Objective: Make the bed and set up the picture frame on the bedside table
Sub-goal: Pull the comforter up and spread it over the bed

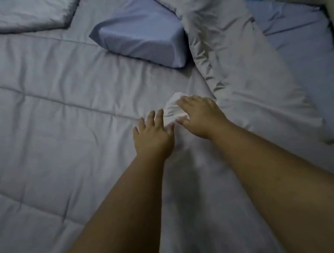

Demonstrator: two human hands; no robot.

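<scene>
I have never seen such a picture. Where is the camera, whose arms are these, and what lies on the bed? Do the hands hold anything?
There is no machine here. A person wears one wide camera on the head, and it looks forward and down, so the two bare arms coming in from the bottom of the picture are that person's own.

The left hand lies flat with spread fingers on the grey quilted blanket that covers most of the bed. The right hand is beside it, resting on a small bunched-up fold of cloth. Neither hand shows a closed grip; they look like they are pressing or smoothing the cloth.

Further away lies a bluish pillow. To its right a long, crumpled grey cover runs along the bed. No picture frame is clearly visible.
</scene>
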